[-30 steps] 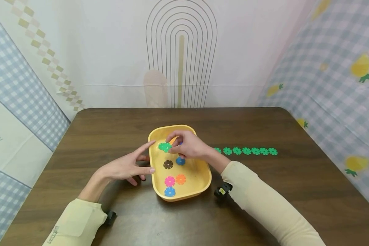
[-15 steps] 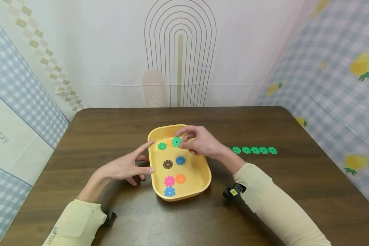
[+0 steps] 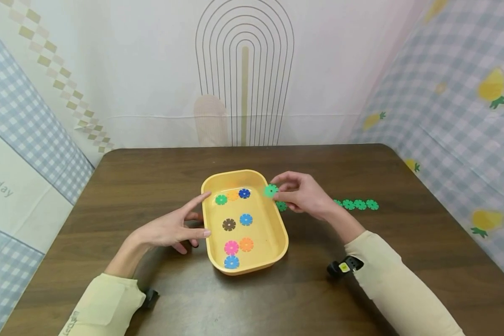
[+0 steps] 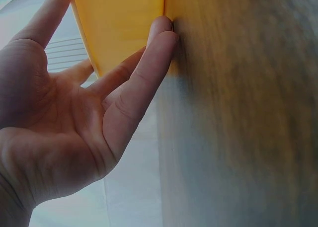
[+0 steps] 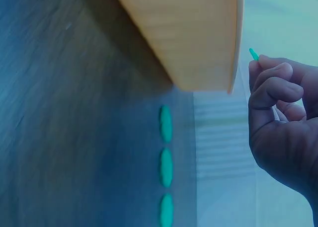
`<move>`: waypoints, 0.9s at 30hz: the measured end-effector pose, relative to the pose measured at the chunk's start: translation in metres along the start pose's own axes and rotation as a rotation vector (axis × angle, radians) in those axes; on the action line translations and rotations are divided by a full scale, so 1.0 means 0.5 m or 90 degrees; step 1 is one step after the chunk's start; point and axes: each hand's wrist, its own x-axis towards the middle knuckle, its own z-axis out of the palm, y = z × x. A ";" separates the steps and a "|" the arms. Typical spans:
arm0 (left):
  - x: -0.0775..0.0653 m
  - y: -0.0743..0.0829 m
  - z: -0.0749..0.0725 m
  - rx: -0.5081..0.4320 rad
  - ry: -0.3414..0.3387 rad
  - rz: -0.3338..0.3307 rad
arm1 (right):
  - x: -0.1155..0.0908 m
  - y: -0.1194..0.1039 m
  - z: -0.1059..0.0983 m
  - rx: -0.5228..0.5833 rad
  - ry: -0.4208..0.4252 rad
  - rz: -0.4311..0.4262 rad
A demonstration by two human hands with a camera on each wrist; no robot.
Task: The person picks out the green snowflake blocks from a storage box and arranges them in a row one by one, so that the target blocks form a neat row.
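My right hand (image 3: 305,195) pinches a green notched snowflake disc (image 3: 270,190) between thumb and fingertips, raised over the right rim of a yellow tray (image 3: 273,238). In the right wrist view that disc (image 5: 254,54) shows edge-on at the fingertips. My left hand (image 3: 168,228) lies at the tray's left side, with index finger and thumb straight against the rim. Inside the tray lie a green disc (image 3: 221,199), a brown disc (image 3: 229,225), a pink disc (image 3: 231,247), and several blue and orange ones, spaced apart.
On the brown table (image 3: 319,289), a row of green discs (image 3: 360,204) runs rightward from the tray's side, partly hidden by my right hand and wrist. Fabric hangings (image 3: 159,84) stand behind the table and at both sides.
My right hand has lifted the green disc from the tray's far part and carried it right to the rim. A dark blue disc now shows there. The left hand has stayed put.
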 end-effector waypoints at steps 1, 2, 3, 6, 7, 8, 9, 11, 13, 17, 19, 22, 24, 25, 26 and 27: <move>0.000 0.000 0.000 0.000 -0.001 0.000 | -0.003 0.008 -0.008 0.002 0.006 0.001; 0.001 0.000 -0.001 0.001 -0.001 -0.001 | -0.006 0.016 -0.015 0.004 0.011 0.003; 0.001 0.000 -0.001 0.001 -0.001 -0.001 | -0.010 0.023 -0.024 0.005 0.017 0.005; 0.001 0.000 -0.001 -0.001 -0.003 0.000 | -0.020 0.047 -0.049 0.005 0.039 0.010; 0.001 0.000 -0.001 -0.002 -0.004 0.000 | -0.024 0.054 -0.058 0.002 0.047 0.012; 0.001 0.000 -0.001 -0.003 -0.005 0.000 | -0.029 0.061 -0.067 -0.002 0.056 0.015; 0.001 0.000 -0.001 -0.004 -0.005 0.001 | -0.034 0.068 -0.077 -0.005 0.065 0.017; 0.000 0.000 -0.001 -0.006 -0.007 0.002 | -0.045 0.079 -0.096 -0.005 0.082 0.021; 0.000 0.000 -0.001 -0.006 -0.007 0.002 | -0.056 0.090 -0.117 0.005 0.099 0.021; 0.001 0.000 -0.002 -0.006 -0.008 0.002 | -0.077 0.109 -0.164 0.033 0.136 0.015; 0.001 0.000 -0.002 -0.005 -0.010 0.002 | -0.089 0.121 -0.188 0.036 0.157 0.015; 0.000 0.001 -0.001 -0.007 -0.012 0.000 | -0.107 0.139 -0.221 0.024 0.187 0.025; 0.000 0.001 -0.001 -0.008 -0.012 0.000 | -0.117 0.150 -0.239 0.012 0.199 0.035; 0.000 0.000 -0.001 -0.008 -0.012 0.000 | -0.122 0.156 -0.246 0.006 0.205 0.041; 0.000 0.000 -0.001 -0.009 -0.011 0.001 | -0.126 0.162 -0.254 0.000 0.210 0.047; -0.001 0.000 -0.001 -0.010 -0.012 0.002 | -0.129 0.168 -0.260 -0.006 0.212 0.052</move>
